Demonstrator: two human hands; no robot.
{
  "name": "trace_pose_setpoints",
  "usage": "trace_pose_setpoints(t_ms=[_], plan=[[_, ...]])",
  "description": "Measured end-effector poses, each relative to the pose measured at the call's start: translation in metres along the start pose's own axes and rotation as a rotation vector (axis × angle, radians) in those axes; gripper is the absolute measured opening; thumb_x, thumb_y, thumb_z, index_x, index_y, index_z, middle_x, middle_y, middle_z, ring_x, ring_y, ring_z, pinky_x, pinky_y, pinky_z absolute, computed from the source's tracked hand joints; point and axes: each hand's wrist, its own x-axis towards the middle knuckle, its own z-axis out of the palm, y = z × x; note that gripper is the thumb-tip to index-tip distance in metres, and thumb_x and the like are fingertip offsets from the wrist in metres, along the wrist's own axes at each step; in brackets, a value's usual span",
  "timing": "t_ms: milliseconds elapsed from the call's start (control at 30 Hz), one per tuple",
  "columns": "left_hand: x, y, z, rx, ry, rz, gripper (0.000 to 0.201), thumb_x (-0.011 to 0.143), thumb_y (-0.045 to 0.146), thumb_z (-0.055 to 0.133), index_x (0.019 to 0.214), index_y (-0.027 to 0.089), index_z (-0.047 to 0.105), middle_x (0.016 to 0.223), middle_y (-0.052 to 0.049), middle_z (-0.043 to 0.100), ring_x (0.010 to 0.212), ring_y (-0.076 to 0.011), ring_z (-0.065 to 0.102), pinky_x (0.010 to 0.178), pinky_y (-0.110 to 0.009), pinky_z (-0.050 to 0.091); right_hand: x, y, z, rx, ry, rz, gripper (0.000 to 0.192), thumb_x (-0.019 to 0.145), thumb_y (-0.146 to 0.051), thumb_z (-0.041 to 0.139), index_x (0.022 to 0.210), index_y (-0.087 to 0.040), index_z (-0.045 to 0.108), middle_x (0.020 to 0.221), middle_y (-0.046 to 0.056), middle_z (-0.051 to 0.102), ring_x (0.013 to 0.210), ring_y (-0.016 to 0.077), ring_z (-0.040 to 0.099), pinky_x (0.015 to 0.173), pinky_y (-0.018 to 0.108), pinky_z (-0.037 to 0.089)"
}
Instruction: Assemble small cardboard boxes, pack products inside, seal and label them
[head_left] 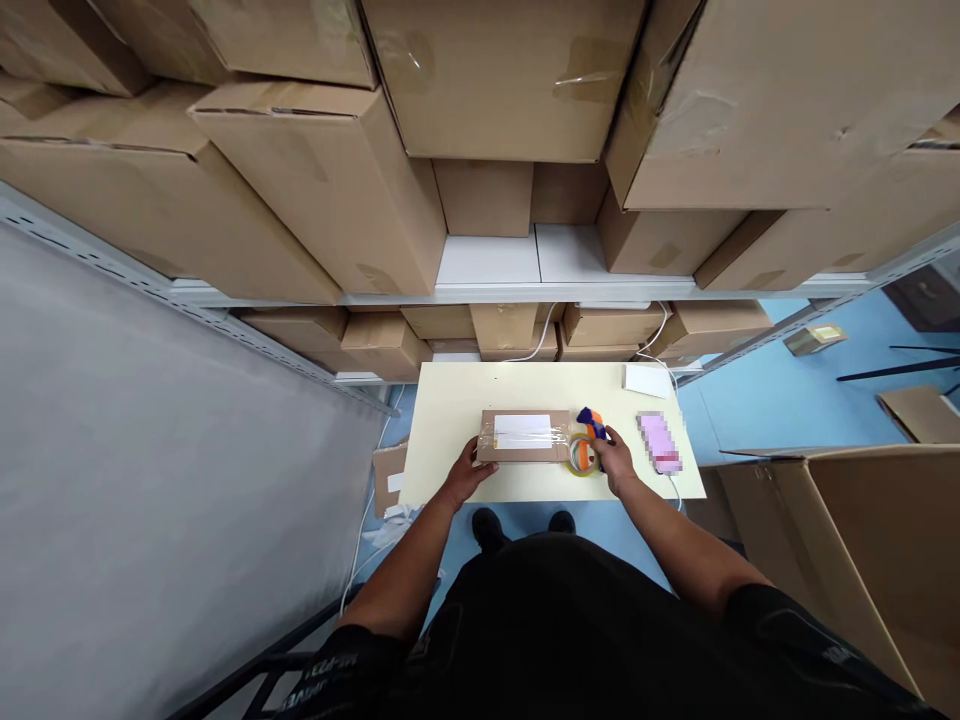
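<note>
A small cardboard box [525, 452] lies flat on the cream table, with a white label [523, 432] under clear, shiny tape on its top. My left hand [470, 474] grips the box's left end, thumb along the near side. In my right hand [613, 458] is a blue and orange tape dispenser [592, 420]. Its roll of clear yellowish tape [581, 456] sits at the right end of the box. Whether tape still runs from the roll to the box is too small to tell.
On the table [450, 390], a phone with a pink screen [659, 443] and a white block [647, 380] lie at the right. Shelves of cardboard boxes [510, 90] rise behind it. A large open carton [802, 530] stands at the right, a grey wall [165, 450] at the left.
</note>
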Motion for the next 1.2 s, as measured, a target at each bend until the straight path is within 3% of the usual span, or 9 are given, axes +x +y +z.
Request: trace_pose_setpoints(t_ms=[133,267,333,567,733,867,1067,1200], plan=[[-0.005,0.004,-0.001,0.006,0.02,0.006,0.084,0.074,0.039,0.086,0.145,0.024,0.045,0.147,-0.012,0.059,0.137,-0.0277,0.055,0.115,-0.046,0.045,0.0,0.005,-0.03,0.311,-0.225,0.162,0.04,0.059,-0.027,0.065,0.098,-0.021,0.068,0.076,-0.001,0.071,0.071,0.0201,0.067,0.06,0.028,0.054],[-0.009,0.007,0.002,0.008,-0.006,0.029,0.078,0.077,0.045,0.082,0.143,0.022,0.048,0.151,-0.013,0.055,0.137,-0.0285,0.054,0.115,-0.046,0.045,-0.009,0.005,-0.044,0.378,-0.453,0.372,0.027,0.059,-0.031,0.059,0.081,-0.019,0.069,0.073,0.006,0.073,0.077,0.0274,0.071,0.067,0.036,0.059],[-0.009,0.009,0.005,0.031,-0.007,0.022,0.076,0.079,0.049,0.08,0.143,0.022,0.049,0.15,-0.013,0.056,0.135,-0.0292,0.056,0.114,-0.047,0.045,-0.014,0.003,-0.036,0.325,-0.476,0.338,0.029,0.058,-0.033,0.058,0.081,-0.019,0.069,0.074,0.008,0.074,0.081,0.0302,0.071,0.073,0.041,0.059],[0.002,0.019,0.018,0.035,0.029,0.013,0.076,0.085,0.057,0.071,0.146,0.02,0.046,0.144,-0.016,0.062,0.13,-0.0278,0.061,0.112,-0.045,0.047,-0.018,-0.02,-0.008,-0.119,-0.403,0.003,0.047,0.068,-0.044,0.05,0.098,-0.015,0.073,0.084,0.012,0.075,0.09,0.0324,0.071,0.08,0.043,0.057],[0.007,0.032,0.018,0.138,0.113,0.013,0.069,0.09,0.065,0.059,0.142,0.02,0.051,0.142,-0.015,0.062,0.119,-0.0268,0.066,0.101,-0.041,0.053,-0.026,-0.035,-0.013,-0.021,-0.415,-0.007,0.045,0.068,-0.043,0.05,0.095,-0.015,0.073,0.077,0.011,0.074,0.087,0.0327,0.07,0.08,0.043,0.056],[0.006,0.042,0.012,0.322,0.209,0.005,0.06,0.095,0.065,0.05,0.134,0.02,0.06,0.135,-0.013,0.064,0.111,-0.0258,0.066,0.095,-0.038,0.053,-0.039,-0.038,-0.018,0.02,-0.478,0.017,0.049,0.066,-0.039,0.048,0.101,-0.015,0.071,0.083,0.011,0.074,0.087,0.0312,0.07,0.081,0.043,0.056],[0.003,0.044,0.022,0.526,0.181,-0.048,0.056,0.098,0.061,0.046,0.124,0.015,0.065,0.12,-0.016,0.069,0.104,-0.0272,0.067,0.087,-0.037,0.052,-0.038,-0.035,-0.018,-0.046,-0.441,-0.077,0.056,0.065,-0.032,0.047,0.115,-0.018,0.067,0.089,0.007,0.074,0.086,0.0275,0.07,0.081,0.04,0.057],[0.003,0.037,0.031,0.557,0.16,-0.104,0.056,0.099,0.06,0.043,0.115,0.013,0.069,0.109,-0.017,0.072,0.098,-0.0296,0.069,0.082,-0.039,0.052,-0.031,-0.039,-0.012,-0.017,-0.536,-0.104,0.068,0.059,-0.026,0.051,0.125,-0.017,0.065,0.099,0.005,0.076,0.09,0.0268,0.07,0.081,0.037,0.057]])
